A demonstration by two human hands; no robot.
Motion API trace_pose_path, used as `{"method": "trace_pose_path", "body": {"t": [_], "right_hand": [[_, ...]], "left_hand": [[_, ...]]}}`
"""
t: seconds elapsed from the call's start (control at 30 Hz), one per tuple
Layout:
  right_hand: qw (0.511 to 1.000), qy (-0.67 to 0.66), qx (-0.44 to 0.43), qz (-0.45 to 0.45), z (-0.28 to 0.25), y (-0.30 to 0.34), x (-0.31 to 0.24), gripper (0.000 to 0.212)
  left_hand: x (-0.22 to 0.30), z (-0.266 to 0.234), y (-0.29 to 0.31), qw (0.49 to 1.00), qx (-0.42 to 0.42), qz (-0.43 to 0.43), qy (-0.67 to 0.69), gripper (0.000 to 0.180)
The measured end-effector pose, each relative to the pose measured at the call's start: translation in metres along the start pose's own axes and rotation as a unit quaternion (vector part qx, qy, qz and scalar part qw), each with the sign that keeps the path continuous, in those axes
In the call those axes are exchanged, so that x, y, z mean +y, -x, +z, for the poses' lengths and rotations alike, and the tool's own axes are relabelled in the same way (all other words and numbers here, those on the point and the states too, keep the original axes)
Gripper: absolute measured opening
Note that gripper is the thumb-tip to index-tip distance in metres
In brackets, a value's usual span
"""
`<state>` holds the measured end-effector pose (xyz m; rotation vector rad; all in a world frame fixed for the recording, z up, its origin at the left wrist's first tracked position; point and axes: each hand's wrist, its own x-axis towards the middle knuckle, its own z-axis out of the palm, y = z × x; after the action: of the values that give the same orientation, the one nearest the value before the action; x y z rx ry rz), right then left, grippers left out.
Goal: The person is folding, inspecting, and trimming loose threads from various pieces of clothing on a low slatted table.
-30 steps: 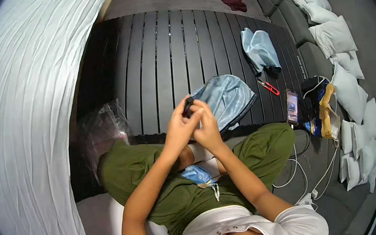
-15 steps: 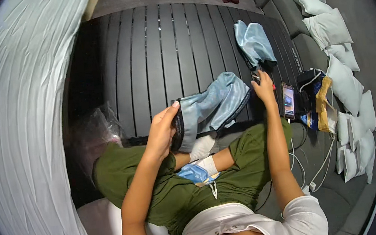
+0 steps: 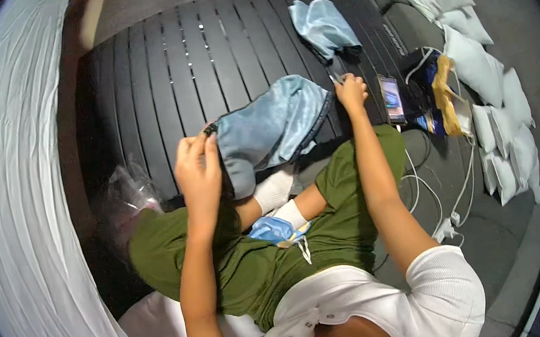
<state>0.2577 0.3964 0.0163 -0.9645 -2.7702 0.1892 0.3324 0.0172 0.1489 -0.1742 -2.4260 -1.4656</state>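
Left hand (image 3: 197,170) pinches the blue cloth (image 3: 275,127) at its nine o'clock corner; right hand (image 3: 351,90) closes on small scissors (image 3: 336,78). Keep the cloth taut.

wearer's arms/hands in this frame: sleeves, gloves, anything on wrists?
Both forearms come in bare from the lower edge. The left hand and right hand show no gloves, and no watch or bands show on the wrists. A short white ribbed sleeve covers the right upper arm. The left sleeve is out of view.
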Motion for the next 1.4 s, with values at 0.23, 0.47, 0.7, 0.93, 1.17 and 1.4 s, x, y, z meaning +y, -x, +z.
{"method": "trace_pose_path", "body": {"t": [0.23,0.47,0.7,0.93,1.17,1.4], "right_hand": [[0.996,-0.066,-0.049,0.035,-0.007,0.001,0.016,0.033],[0.96,-0.234,0.115,-0.101,-0.026,0.029,-0.017,0.023],[0.889,-0.398,0.123,-0.189,-0.029,0.1,-0.045,0.018],[0.908,-0.357,0.082,-0.203,-0.037,0.124,-0.056,0.016],[0.897,-0.398,0.039,-0.189,-0.012,0.114,-0.043,0.014],[0.922,-0.333,0.014,-0.198,-0.015,0.122,-0.051,0.015]], "left_hand": [[0.015,-0.005,-0.005,0.996,0.072,-0.023,0.043,0.028],[0.0,-0.019,0.0,0.994,-0.004,-0.049,-0.094,0.023],[-0.022,-0.014,0.008,0.98,-0.008,0.009,-0.201,0.028],[-0.019,-0.011,0.003,0.977,-0.149,-0.122,-0.092,0.026],[-0.032,0.0,-0.001,0.974,-0.177,-0.144,0.0,0.022],[-0.03,-0.001,0.002,0.968,-0.198,-0.155,0.0,0.022]]}}
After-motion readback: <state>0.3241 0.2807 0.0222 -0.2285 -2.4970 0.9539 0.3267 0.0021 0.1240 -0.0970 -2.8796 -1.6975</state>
